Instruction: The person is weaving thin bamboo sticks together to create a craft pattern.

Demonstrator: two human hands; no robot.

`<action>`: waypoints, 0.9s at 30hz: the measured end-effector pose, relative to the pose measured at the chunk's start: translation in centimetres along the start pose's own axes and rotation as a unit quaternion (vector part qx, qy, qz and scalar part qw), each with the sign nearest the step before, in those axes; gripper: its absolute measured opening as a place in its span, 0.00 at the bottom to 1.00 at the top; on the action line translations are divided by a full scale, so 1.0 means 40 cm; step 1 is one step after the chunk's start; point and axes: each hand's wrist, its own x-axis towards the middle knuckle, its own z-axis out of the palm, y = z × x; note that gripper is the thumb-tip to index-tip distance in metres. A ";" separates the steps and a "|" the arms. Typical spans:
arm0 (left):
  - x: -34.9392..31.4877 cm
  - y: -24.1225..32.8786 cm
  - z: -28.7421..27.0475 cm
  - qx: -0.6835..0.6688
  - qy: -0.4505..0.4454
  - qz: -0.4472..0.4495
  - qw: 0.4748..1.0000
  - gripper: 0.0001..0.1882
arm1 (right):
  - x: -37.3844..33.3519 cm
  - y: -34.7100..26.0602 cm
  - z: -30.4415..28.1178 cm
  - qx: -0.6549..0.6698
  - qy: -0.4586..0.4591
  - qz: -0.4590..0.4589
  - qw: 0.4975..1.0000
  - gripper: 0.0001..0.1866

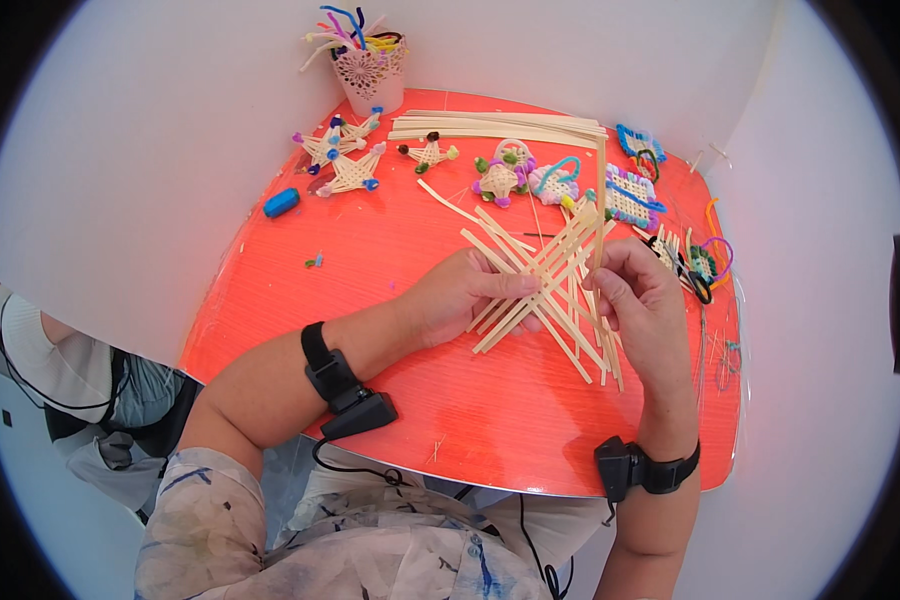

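Note:
Above the table I hold a loose weave of flat, pale bamboo strips point(577, 240) crossing one another diagonally. My left hand point(475, 293) is closed on its left side, with the thumb lying over the crossing and the fingers partly hidden beneath. At the right of the weave, my right hand point(638, 295) pinches a single long bamboo strip point(601, 190) between thumb and fingers. That strip stands nearly upright, its top reaching toward the back of the table. Its lower part passes among the woven strips, and I cannot tell exactly how it runs there.
On the red table point(320, 300) lie woven stars point(353, 172), a blue oblong item point(281, 203) and a bundle of strips point(490, 128). A pot of pipe cleaners point(370, 78) stands at the back left. Black-handled scissors point(697, 285) lie right. Another person point(70, 360) sits at the left.

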 end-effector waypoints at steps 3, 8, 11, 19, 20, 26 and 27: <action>0.002 -0.003 -0.004 -0.006 -0.004 -0.002 1.000 0.12 | 0.000 -0.004 0.001 0.003 0.002 0.003 1.000 0.04; 0.004 -0.004 -0.007 -0.005 -0.003 -0.008 1.000 0.12 | 0.003 -0.002 0.003 -0.004 0.016 -0.005 1.000 0.04; 0.004 -0.004 -0.010 -0.007 -0.003 -0.009 1.000 0.12 | 0.002 0.000 0.000 -0.016 0.021 -0.020 0.999 0.04; 0.001 -0.003 -0.009 -0.017 -0.009 -0.013 1.000 0.12 | -0.001 -0.014 0.000 -0.020 0.015 -0.003 1.000 0.04; 0.001 -0.004 -0.011 -0.017 -0.009 -0.014 1.000 0.12 | -0.001 -0.015 0.004 -0.014 0.017 0.002 1.000 0.04; 0.002 -0.002 -0.010 -0.028 -0.020 -0.021 0.999 0.12 | -0.002 -0.005 0.004 -0.027 0.015 -0.020 0.999 0.04; 0.001 -0.001 -0.008 -0.020 -0.009 -0.019 1.000 0.12 | -0.002 -0.004 0.003 -0.033 0.019 -0.033 0.999 0.04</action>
